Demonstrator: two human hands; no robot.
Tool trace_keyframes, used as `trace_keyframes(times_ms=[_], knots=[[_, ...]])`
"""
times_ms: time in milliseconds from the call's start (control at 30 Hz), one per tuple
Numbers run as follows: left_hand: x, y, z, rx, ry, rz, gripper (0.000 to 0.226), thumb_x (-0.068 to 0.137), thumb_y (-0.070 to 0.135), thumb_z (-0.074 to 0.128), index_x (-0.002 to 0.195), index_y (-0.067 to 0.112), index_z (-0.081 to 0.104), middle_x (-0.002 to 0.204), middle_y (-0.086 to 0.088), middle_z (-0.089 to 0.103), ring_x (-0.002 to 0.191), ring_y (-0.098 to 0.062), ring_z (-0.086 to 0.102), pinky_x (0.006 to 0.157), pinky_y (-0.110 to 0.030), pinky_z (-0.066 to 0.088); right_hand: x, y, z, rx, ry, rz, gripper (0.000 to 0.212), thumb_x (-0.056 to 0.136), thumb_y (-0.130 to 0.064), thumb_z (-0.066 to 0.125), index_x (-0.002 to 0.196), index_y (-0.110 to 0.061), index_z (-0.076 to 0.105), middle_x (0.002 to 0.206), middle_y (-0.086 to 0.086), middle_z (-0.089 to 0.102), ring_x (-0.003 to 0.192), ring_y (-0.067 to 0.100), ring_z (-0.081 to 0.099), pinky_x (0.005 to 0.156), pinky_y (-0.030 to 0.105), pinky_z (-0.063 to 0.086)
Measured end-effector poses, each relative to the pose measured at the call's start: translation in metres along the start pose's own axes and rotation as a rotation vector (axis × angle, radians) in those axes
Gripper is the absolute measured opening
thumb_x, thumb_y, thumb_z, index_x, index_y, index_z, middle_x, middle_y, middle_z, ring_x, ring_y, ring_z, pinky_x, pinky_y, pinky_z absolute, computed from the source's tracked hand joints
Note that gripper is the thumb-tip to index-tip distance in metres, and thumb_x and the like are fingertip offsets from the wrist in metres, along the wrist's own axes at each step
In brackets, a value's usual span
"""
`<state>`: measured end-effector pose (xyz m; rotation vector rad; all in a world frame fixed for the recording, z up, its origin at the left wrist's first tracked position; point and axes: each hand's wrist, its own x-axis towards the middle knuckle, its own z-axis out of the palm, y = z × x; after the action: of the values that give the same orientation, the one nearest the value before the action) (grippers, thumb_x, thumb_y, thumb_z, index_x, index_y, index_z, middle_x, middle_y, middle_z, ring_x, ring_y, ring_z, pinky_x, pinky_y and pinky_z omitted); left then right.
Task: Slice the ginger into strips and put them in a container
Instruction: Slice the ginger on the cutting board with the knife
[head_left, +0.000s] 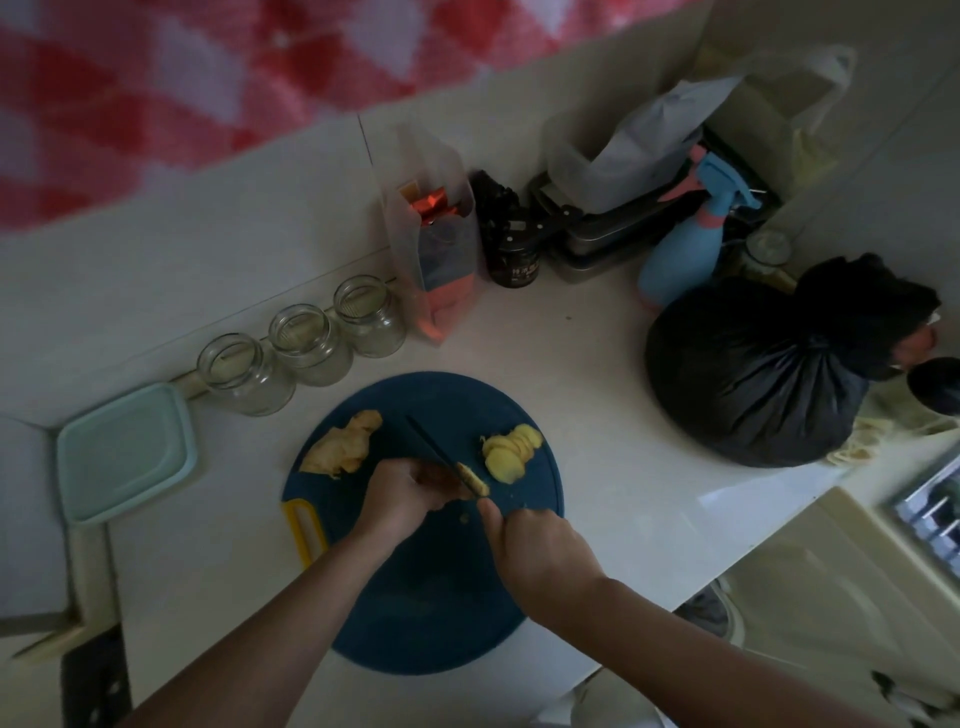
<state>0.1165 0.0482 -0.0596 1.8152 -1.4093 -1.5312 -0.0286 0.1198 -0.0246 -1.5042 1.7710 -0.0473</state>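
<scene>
At the centre of the cutting board (441, 597), the left hand (402, 493) pins the ginger piece (474, 480), probably firm, light and slippery when cut, by its uncut end, while the right hand (537, 551) grips the knife (431, 441).

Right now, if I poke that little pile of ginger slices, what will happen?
The ginger slices lean on each other, so the pile would probably topple and spread. They're thin and flat, so likely light, sliding rather than rolling on the blue cutting board. Fresh-cut faces may feel a bit slippery.
</scene>
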Motion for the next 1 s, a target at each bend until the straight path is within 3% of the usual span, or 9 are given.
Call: trace_keyframes(times_ms=[167, 267, 300, 367, 467, 567, 800, 1000], knots=[[0.004, -0.001, -0.001, -0.001, -0.018, -0.001, 0.023, 0.078, 0.000, 0.073, 0.061, 0.014, 0.065, 0.046, 0.010, 0.061, 0.050, -0.004, 0.056, 0.048, -0.012, 0.044, 0.004, -0.001, -0.003, 0.012, -0.023, 0.003, 0.056, 0.100, -0.052, 0.017, 0.063, -0.017, 0.042, 0.059, 0.000, 0.044, 0.053, 0.013, 0.044, 0.056, 0.026, 0.039], [0.004, -0.003, -0.001, -0.022, -0.023, -0.006, 0.017, 0.073, 0.003, 0.078, 0.065, 0.013, 0.067, 0.055, 0.009, 0.066, 0.059, -0.006, 0.061, 0.055, -0.015, 0.049, 0.007, -0.003, -0.005, -0.065, -0.055, -0.052, 0.051, 0.103, -0.046, 0.016, 0.082, -0.016, 0.051, 0.063, 0.000, 0.043, 0.053, 0.012, 0.041, 0.048, 0.022, 0.034], [0.003, -0.004, 0.000, -0.010, -0.024, 0.003, 0.016, 0.070, 0.006, 0.081, 0.066, 0.014, 0.068, 0.060, 0.009, 0.068, 0.063, -0.004, 0.063, 0.060, -0.017, 0.051, 0.007, -0.004, -0.006, -0.091, -0.070, -0.062, 0.048, 0.103, -0.044, 0.015, 0.090, -0.016, 0.053, 0.066, 0.001, 0.044, 0.056, 0.015, 0.044, 0.052, 0.024, 0.041], [-0.001, -0.006, 0.001, -0.003, -0.004, 0.014, 0.017, 0.066, 0.010, 0.084, 0.066, 0.017, 0.069, 0.066, 0.009, 0.070, 0.065, -0.001, 0.064, 0.064, -0.020, 0.051, 0.009, -0.004, -0.006, -0.106, -0.083, -0.047, 0.048, 0.103, -0.045, 0.015, 0.088, -0.016, 0.050, 0.070, 0.002, 0.046, 0.065, 0.018, 0.050, 0.064, 0.031, 0.051], [-0.001, -0.008, 0.002, -0.006, 0.007, 0.025, 0.019, 0.065, 0.011, 0.085, 0.065, 0.020, 0.069, 0.062, 0.013, 0.069, 0.061, 0.005, 0.063, 0.059, -0.013, 0.048, 0.007, -0.002, 0.000, -0.114, -0.069, -0.023, 0.053, 0.101, -0.050, 0.015, 0.087, -0.018, 0.054, 0.069, 0.001, 0.048, 0.070, 0.020, 0.057, 0.061, 0.030, 0.045], [-0.003, -0.009, 0.003, -0.002, 0.018, 0.044, 0.019, 0.065, 0.013, 0.085, 0.068, 0.023, 0.070, 0.066, 0.016, 0.069, 0.065, 0.008, 0.064, 0.059, -0.010, 0.047, 0.003, -0.002, 0.004, -0.100, -0.044, 0.000, 0.055, 0.100, -0.053, 0.016, 0.076, -0.017, 0.049, 0.080, 0.005, 0.058, 0.086, 0.025, 0.064, 0.072, 0.033, 0.049], [-0.005, -0.010, 0.004, -0.028, 0.020, 0.064, 0.022, 0.067, 0.007, 0.084, 0.066, 0.023, 0.068, 0.060, 0.020, 0.068, 0.062, 0.008, 0.063, 0.057, -0.007, 0.045, 0.004, 0.000, 0.011, -0.082, -0.004, 0.016, 0.056, 0.100, -0.055, 0.017, 0.081, -0.016, 0.054, 0.087, 0.008, 0.064, 0.087, 0.025, 0.064, 0.073, 0.032, 0.049], [-0.004, -0.010, 0.003, -0.062, 0.013, 0.054, 0.017, 0.066, 0.008, 0.084, 0.067, 0.019, 0.071, 0.064, 0.010, 0.071, 0.062, 0.000, 0.065, 0.063, -0.017, 0.049, 0.010, 0.009, 0.019, -0.070, 0.057, -0.008, 0.055, 0.099, -0.055, 0.018, 0.081, -0.017, 0.053, 0.092, 0.009, 0.066, 0.086, 0.026, 0.064, 0.074, 0.033, 0.048]])
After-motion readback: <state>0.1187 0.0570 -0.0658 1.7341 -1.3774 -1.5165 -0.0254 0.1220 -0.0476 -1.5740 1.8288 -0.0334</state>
